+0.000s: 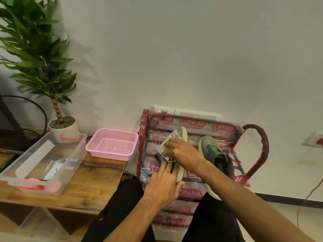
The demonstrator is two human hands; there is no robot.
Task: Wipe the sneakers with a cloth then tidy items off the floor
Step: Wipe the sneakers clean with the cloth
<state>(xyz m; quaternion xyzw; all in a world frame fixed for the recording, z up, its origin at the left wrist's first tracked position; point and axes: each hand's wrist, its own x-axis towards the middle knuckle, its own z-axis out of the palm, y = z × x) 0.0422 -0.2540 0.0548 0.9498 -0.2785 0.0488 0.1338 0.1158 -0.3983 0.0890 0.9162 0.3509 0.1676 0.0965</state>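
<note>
Two grey sneakers lie on a plastic-wrapped red rack (pixel 192 123) against the wall. The left sneaker (pixel 182 135) is tipped on its side, its pale sole edge showing. My left hand (pixel 162 184) grips it at the heel end. My right hand (pixel 181 152) presses a white cloth with dark stripes (pixel 165 148) flat against its upper. The right sneaker (pixel 212 152) stands apart, just right of my right forearm, with nothing touching it.
A low wooden table (pixel 94 173) on the left bears a pink mesh basket (pixel 111 144) and a clear plastic bin (pixel 43 159). A potted plant (pixel 61 126) stands behind. Another clear box (pixel 36 224) sits under the table. My black-trousered knees (pixel 122 206) fill the foreground.
</note>
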